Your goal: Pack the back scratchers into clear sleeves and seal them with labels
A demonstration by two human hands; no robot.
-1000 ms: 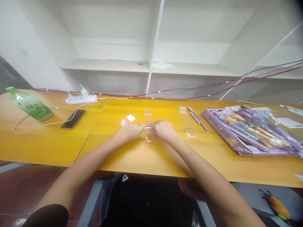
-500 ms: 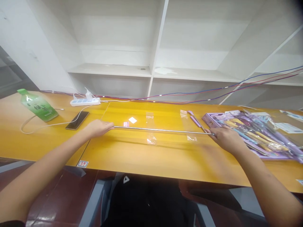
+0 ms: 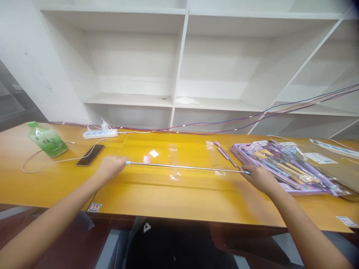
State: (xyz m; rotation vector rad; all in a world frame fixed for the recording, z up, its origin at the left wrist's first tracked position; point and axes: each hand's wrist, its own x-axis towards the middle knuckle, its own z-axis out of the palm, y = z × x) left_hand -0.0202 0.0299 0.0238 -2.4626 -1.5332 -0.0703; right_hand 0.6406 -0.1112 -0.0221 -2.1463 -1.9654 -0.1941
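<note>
A long, thin metal rod [image 3: 185,167] with light blue ends stretches level above the table. My left hand [image 3: 111,167] is closed on its left end, and my right hand [image 3: 259,176] grips the right end. Just beyond my right hand lies a purple tool [image 3: 223,153] with a thin shaft; its exact kind is unclear. Two clear plastic sleeves [image 3: 173,161] lie flat behind and under the rod, near a small white card [image 3: 153,153] and a pink label [image 3: 146,159].
Right of my right hand is a purple box [image 3: 238,151] heaped with wrapped, colourful items, with cardboard [image 3: 336,168] behind. At left are a phone [image 3: 91,155], a green bottle [image 3: 47,140] and a power strip [image 3: 99,133]. White shelves [image 3: 126,99] and cables line the back.
The view has tilted upward, so the table sits lower in the picture. More of the rod's light blue ends shows by both hands, which still hold it.
</note>
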